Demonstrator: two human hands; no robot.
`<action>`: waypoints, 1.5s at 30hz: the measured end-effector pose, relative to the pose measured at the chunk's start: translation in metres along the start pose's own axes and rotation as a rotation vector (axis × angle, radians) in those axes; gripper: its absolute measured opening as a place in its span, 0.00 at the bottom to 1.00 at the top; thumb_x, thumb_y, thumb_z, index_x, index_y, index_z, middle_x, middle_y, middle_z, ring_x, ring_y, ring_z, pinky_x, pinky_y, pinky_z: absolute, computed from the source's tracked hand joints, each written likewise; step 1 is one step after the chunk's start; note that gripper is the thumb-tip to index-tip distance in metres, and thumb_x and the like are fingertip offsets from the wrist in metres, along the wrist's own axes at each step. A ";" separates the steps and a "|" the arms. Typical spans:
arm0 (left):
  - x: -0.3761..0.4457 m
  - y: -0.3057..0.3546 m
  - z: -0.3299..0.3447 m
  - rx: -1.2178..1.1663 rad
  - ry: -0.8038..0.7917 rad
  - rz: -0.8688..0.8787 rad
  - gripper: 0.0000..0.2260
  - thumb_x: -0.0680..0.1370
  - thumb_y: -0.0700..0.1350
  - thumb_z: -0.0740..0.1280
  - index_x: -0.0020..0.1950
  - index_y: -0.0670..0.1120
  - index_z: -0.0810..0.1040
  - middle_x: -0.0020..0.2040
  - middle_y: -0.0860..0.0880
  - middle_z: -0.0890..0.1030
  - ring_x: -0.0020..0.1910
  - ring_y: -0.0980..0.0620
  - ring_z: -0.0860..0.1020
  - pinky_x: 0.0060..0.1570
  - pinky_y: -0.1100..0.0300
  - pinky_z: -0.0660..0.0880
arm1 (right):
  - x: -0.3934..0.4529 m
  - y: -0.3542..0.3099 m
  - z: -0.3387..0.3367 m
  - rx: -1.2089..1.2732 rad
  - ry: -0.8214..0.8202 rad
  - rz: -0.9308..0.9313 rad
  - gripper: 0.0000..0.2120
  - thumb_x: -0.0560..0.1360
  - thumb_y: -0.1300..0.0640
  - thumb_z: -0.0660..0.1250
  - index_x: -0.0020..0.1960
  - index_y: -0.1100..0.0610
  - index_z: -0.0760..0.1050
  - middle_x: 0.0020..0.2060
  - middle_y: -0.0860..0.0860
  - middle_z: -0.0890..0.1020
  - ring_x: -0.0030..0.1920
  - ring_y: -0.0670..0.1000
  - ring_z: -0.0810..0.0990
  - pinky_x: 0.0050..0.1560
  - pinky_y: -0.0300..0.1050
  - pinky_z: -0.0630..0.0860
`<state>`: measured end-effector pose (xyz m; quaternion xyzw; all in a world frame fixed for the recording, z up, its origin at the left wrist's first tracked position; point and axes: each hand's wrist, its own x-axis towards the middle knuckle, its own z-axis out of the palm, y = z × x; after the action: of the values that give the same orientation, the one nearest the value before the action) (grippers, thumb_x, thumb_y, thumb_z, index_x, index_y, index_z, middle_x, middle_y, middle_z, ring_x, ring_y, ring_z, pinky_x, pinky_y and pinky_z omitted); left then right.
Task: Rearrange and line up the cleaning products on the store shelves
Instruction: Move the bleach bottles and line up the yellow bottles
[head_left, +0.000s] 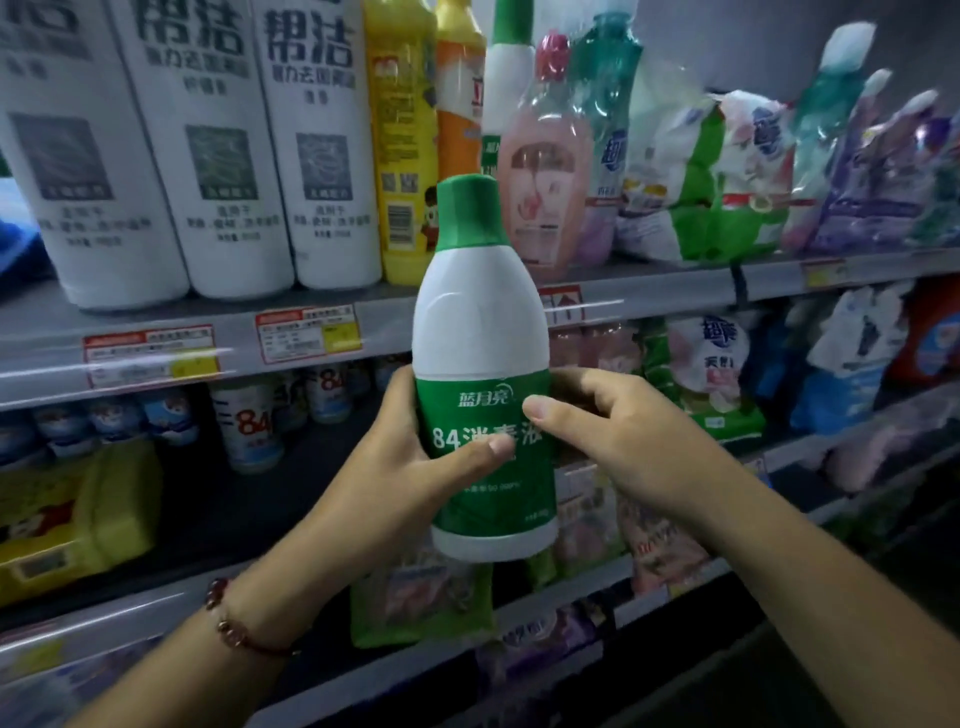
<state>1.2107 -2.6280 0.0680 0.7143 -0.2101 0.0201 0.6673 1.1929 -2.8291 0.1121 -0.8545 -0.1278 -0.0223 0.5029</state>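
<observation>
Both hands, left (415, 467) and right (602, 441), grip the upright green-capped bottle (480, 322) between them.

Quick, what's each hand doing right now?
Left hand: grips the green-capped bottle.
Right hand: holds the same bottle, thumb on its label.

You are looking at a white bottle (480, 332) of smooth, faintly glossy plastic, with a matt green cap (470, 210) and a green label (485, 457) wrapped round its lower body. Left of it, the three tall white bottles (218, 171) wear matt paper-like labels. Just behind its cap, the pink bottle (545, 171) is clear, shiny plastic. Right of the bottle, the refill bags (696, 176) are crinkled glossy film. The shelf edge (675, 291) behind it looks like grey painted metal under a reflective plastic strip. Below left, your wrist carries glossy dark-red beads (228, 623).
</observation>
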 end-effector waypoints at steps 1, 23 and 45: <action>0.005 0.003 0.008 0.003 0.024 0.006 0.29 0.70 0.49 0.76 0.68 0.54 0.68 0.59 0.53 0.82 0.57 0.54 0.83 0.53 0.54 0.82 | 0.006 0.001 -0.012 -0.027 -0.022 -0.022 0.11 0.79 0.48 0.67 0.60 0.47 0.80 0.50 0.40 0.86 0.49 0.38 0.84 0.48 0.34 0.80; 0.040 0.076 0.052 0.124 0.364 0.078 0.29 0.69 0.46 0.75 0.66 0.47 0.69 0.56 0.50 0.85 0.55 0.51 0.84 0.51 0.54 0.83 | 0.183 -0.084 -0.116 -0.689 0.327 -0.520 0.36 0.77 0.49 0.67 0.79 0.55 0.55 0.70 0.58 0.66 0.67 0.61 0.69 0.65 0.55 0.70; 0.029 0.081 0.057 0.070 0.441 0.070 0.26 0.68 0.46 0.75 0.63 0.50 0.70 0.54 0.51 0.85 0.53 0.51 0.85 0.47 0.57 0.83 | 0.174 -0.082 -0.106 -0.057 0.289 -0.391 0.16 0.74 0.42 0.70 0.55 0.52 0.76 0.51 0.49 0.79 0.50 0.51 0.79 0.50 0.46 0.75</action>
<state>1.1960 -2.6926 0.1470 0.7075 -0.0829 0.2062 0.6708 1.3510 -2.8485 0.2634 -0.8153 -0.2168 -0.2449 0.4779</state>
